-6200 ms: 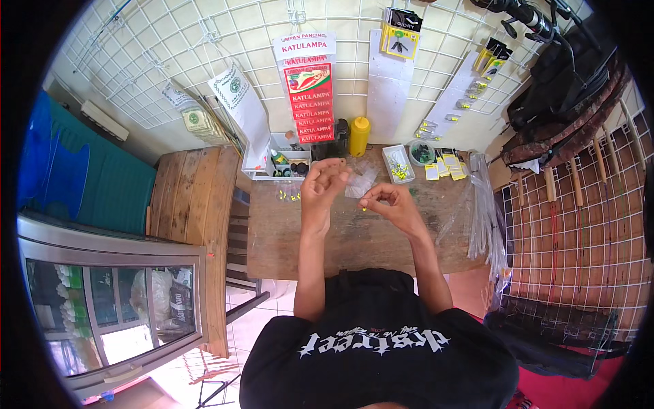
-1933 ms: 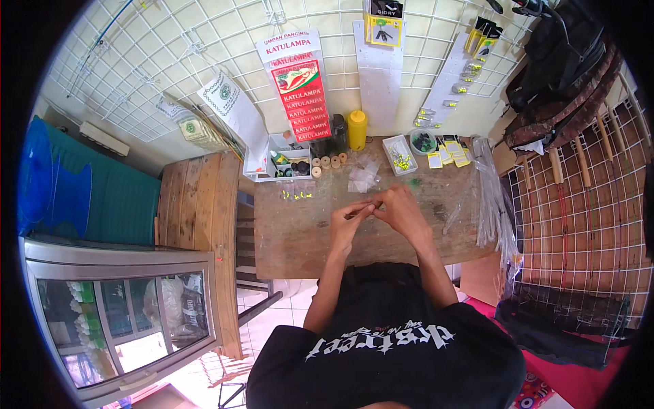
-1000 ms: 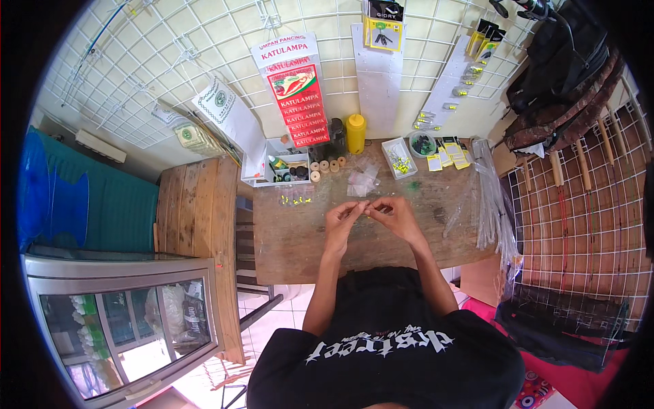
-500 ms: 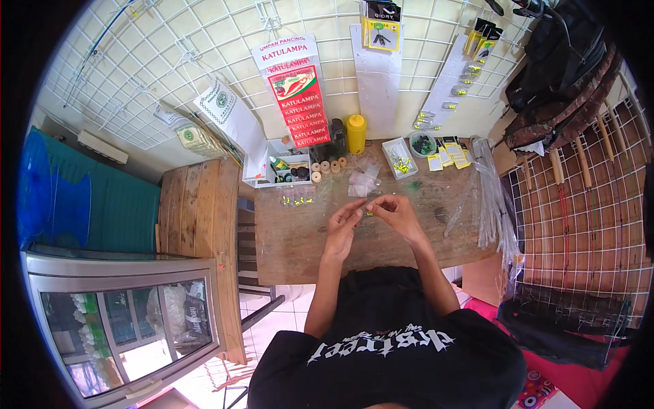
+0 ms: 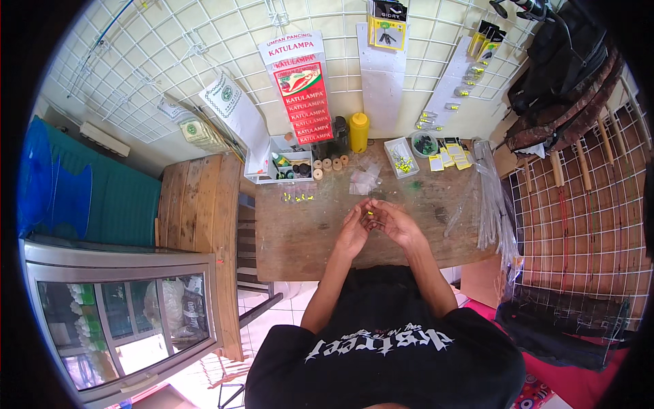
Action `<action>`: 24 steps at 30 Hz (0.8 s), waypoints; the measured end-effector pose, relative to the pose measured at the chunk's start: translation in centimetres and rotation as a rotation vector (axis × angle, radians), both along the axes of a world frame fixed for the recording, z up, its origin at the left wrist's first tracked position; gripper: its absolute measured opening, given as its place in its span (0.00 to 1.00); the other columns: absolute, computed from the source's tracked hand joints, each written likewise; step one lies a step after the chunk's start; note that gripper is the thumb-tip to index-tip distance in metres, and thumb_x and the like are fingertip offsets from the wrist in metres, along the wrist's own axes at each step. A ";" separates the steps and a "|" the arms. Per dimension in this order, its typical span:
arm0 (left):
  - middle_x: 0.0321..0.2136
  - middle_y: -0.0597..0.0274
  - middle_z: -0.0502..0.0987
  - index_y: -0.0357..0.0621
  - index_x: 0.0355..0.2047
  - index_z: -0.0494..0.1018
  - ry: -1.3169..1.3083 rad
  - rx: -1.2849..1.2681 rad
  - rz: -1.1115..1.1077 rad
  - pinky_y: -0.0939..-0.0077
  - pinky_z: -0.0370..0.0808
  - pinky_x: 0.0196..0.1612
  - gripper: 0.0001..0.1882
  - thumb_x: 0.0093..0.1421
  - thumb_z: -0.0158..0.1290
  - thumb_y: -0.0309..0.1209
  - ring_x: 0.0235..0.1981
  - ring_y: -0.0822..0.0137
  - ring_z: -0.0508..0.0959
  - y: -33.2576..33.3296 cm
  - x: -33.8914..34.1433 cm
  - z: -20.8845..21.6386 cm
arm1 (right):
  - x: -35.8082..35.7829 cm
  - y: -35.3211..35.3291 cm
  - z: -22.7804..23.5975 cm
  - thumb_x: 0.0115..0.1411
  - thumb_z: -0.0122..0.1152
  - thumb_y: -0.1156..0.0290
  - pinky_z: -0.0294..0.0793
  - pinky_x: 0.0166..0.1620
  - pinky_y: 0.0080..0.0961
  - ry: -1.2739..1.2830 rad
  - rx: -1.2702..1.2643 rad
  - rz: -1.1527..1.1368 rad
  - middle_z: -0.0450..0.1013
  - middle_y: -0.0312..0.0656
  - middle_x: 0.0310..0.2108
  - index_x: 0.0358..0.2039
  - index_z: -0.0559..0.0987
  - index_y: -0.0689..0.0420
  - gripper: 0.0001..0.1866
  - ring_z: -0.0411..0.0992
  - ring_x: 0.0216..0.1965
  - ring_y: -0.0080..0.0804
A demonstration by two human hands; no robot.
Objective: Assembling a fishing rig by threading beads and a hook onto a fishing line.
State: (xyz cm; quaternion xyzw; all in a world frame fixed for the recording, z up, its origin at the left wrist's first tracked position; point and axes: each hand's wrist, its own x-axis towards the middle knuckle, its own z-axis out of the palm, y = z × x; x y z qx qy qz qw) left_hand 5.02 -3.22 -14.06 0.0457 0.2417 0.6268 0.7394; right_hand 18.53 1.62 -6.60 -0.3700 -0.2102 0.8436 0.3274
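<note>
My left hand (image 5: 351, 233) and my right hand (image 5: 400, 226) meet above the wooden table (image 5: 300, 238), fingertips pinched close together. Between them shows a small yellow piece (image 5: 370, 213); its exact kind is too small to make out, and the fingers partly cover it. Just beyond the hands lie clear plastic bags (image 5: 366, 178). Off to their left rest several small clear packets (image 5: 298, 195) with yellow bits inside. A white tray (image 5: 390, 151) of small yellow-green pieces stands at the back, right of the bags.
Along the back stand a white compartment box (image 5: 278, 179), wooden spools (image 5: 327, 165), a yellow squeeze bottle (image 5: 359, 133) and a round tub (image 5: 424, 144). Yellow cards (image 5: 449, 155) lie beside it. Long clear plastic sleeves (image 5: 485, 198) hang over the right edge. A glass-fronted cabinet (image 5: 122, 262) stands left.
Both hands have drawn closer together and tilted upward, their fingers now cupped round the small yellow piece that hung below the fingertips before. The view has shifted slightly.
</note>
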 end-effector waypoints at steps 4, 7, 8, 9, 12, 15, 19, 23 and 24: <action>0.46 0.65 0.74 0.44 0.45 0.73 0.093 0.086 -0.082 0.74 0.69 0.44 0.16 0.62 0.52 0.40 0.42 0.71 0.72 0.4 -0.3 0.6 | 0.3 -0.1 -0.3 0.57 0.62 0.64 0.68 0.38 0.20 -0.061 0.015 0.021 0.77 0.31 0.34 0.37 0.80 0.53 0.09 0.72 0.34 0.20; 0.50 0.61 0.73 0.43 0.40 0.75 0.113 0.082 -0.102 0.74 0.68 0.45 0.12 0.62 0.52 0.37 0.44 0.71 0.73 1.0 -0.6 1.2 | 0.6 0.1 -0.7 0.58 0.62 0.64 0.69 0.38 0.20 -0.091 0.033 0.042 0.78 0.32 0.35 0.37 0.80 0.52 0.09 0.73 0.36 0.21; 0.53 0.60 0.72 0.43 0.37 0.76 0.115 0.073 -0.108 0.74 0.68 0.46 0.11 0.62 0.53 0.36 0.45 0.70 0.73 1.1 -0.8 1.2 | 0.6 0.1 -0.7 0.58 0.62 0.64 0.68 0.38 0.20 -0.113 0.044 0.055 0.78 0.32 0.34 0.37 0.80 0.52 0.09 0.73 0.36 0.20; 0.53 0.60 0.72 0.43 0.37 0.76 0.116 0.073 -0.107 0.74 0.68 0.46 0.11 0.62 0.53 0.36 0.45 0.70 0.73 1.3 -1.0 1.1 | 0.5 0.0 -0.5 0.58 0.62 0.64 0.68 0.38 0.20 -0.112 0.044 0.056 0.78 0.32 0.34 0.37 0.80 0.52 0.09 0.73 0.36 0.20; 0.53 0.58 0.71 0.43 0.38 0.77 0.125 0.208 -0.129 0.73 0.69 0.46 0.12 0.61 0.53 0.36 0.44 0.69 0.72 1.7 -1.6 1.2 | 0.5 0.0 -0.3 0.56 0.64 0.62 0.64 0.36 0.18 -0.111 0.086 0.082 0.78 0.29 0.33 0.37 0.81 0.51 0.10 0.71 0.33 0.16; 0.55 0.54 0.68 0.41 0.36 0.78 0.144 0.176 -0.156 0.75 0.69 0.46 0.09 0.60 0.55 0.33 0.44 0.71 0.72 2.3 -1.8 2.1 | 0.8 0.0 -0.5 0.57 0.63 0.63 0.66 0.35 0.18 -0.133 0.096 0.086 0.78 0.30 0.33 0.35 0.81 0.51 0.08 0.73 0.35 0.18; 0.53 0.52 0.70 0.39 0.35 0.78 0.207 0.192 -0.179 0.76 0.70 0.44 0.07 0.58 0.56 0.28 0.44 0.72 0.73 2.7 -2.2 2.7 | 0.8 0.1 -0.9 0.56 0.64 0.63 0.65 0.35 0.18 -0.195 0.144 0.102 0.78 0.30 0.32 0.35 0.81 0.52 0.08 0.72 0.35 0.17; 0.50 0.53 0.73 0.39 0.33 0.78 0.296 0.184 -0.173 0.74 0.70 0.44 0.06 0.57 0.57 0.28 0.44 0.70 0.74 2.9 -2.6 2.7 | 0.7 0.2 -1.7 0.57 0.63 0.63 0.65 0.35 0.17 -0.212 0.185 0.107 0.78 0.31 0.32 0.34 0.81 0.52 0.08 0.72 0.34 0.17; 0.50 0.53 0.73 0.39 0.33 0.78 0.294 0.182 -0.177 0.74 0.70 0.44 0.06 0.57 0.57 0.28 0.44 0.70 0.74 2.9 -2.5 3.0 | 0.7 0.2 -1.6 0.57 0.63 0.63 0.65 0.35 0.17 -0.213 0.182 0.104 0.78 0.31 0.32 0.34 0.81 0.52 0.08 0.72 0.34 0.17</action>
